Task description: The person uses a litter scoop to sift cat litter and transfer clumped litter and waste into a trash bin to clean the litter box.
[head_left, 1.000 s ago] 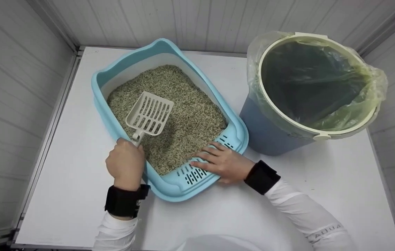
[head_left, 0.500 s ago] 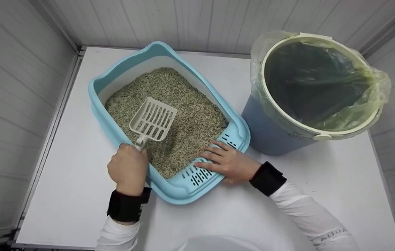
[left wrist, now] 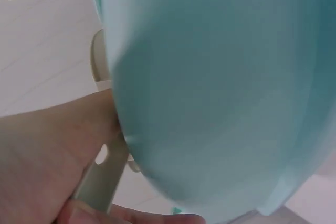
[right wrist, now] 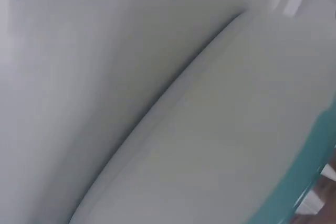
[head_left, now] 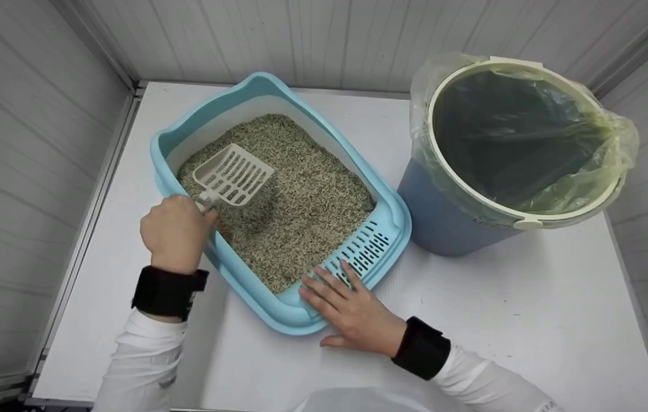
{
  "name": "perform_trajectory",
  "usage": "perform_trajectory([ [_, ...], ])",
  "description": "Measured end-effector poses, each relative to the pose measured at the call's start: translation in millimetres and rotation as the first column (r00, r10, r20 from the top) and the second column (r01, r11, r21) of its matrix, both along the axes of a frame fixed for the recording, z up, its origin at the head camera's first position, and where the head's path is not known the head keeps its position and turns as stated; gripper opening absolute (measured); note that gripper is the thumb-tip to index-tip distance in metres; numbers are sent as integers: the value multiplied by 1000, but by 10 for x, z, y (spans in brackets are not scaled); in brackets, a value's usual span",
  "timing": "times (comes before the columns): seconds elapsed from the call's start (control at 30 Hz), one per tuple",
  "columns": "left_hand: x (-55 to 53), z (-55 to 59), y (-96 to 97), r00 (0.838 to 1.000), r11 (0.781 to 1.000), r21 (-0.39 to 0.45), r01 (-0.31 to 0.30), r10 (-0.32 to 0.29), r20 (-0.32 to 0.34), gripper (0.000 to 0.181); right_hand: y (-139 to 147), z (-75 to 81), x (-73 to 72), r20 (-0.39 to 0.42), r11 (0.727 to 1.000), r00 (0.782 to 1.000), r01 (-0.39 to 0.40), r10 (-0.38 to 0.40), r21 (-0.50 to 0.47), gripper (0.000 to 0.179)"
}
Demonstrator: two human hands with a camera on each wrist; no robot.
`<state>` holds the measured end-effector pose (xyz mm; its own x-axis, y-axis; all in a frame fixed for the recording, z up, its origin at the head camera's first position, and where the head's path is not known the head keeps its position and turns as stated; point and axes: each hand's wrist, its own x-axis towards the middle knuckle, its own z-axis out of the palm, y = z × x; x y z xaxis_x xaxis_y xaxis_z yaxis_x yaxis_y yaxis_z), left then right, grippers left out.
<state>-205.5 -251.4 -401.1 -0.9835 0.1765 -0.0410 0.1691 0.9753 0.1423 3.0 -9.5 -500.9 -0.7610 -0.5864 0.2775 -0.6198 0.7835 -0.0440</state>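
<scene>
I saw left grip (head_left: 177,233), clamped on scoop (head_left: 236,176), shift left over litter (head_left: 301,212); right grip (head_left: 352,317), fingers apart, slid left, seemingly steadying tray (head_left: 279,313).

The head camera looked forward and down from above the near side of the white table (head_left: 529,320), far enough off to take in the left hand (head_left: 178,234), the right hand (head_left: 352,312), the whole litter box (head_left: 285,315) and the bin (head_left: 449,217) at right. The left wrist camera faced the box's blue outer side very closely, sharing that hand and the scoop (head_left: 233,178) with the head view. The right wrist camera, also close, faced the pale lower wall, sharing the blue rim (right wrist: 294,182) and table with the head view.
</scene>
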Motion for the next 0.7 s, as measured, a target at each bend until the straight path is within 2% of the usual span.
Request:
perform_trajectory([
  [0.13, -297, 14, -56, 1000, 1000, -17, -6, 6, -16, 50, -163, -73, 62, 24, 992, 994, 105, -104, -69, 109],
  [0.23, -488, -13, -100, 999, 999, -10, -33, 33, 22, 44, -251, -156, 51, 15, 981, 985, 172, -171, -96, 106],
  [0.3, -568, -39, -109, 997, 999, 0, -53, 53, 64, 37, -284, -207, 28, -11, 974, 979, 201, -203, -109, 103],
  [0.43, -616, -59, -82, 991, 997, 5, -77, 76, 113, 27, -306, -267, -17, -83, 970, 971, 212, -223, -121, 100],
  [0.7, -587, -58, -31, 990, 997, 7, -83, 82, 112, 25, -279, -277, -33, -118, 976, 970, 202, -210, -77, 110],
])
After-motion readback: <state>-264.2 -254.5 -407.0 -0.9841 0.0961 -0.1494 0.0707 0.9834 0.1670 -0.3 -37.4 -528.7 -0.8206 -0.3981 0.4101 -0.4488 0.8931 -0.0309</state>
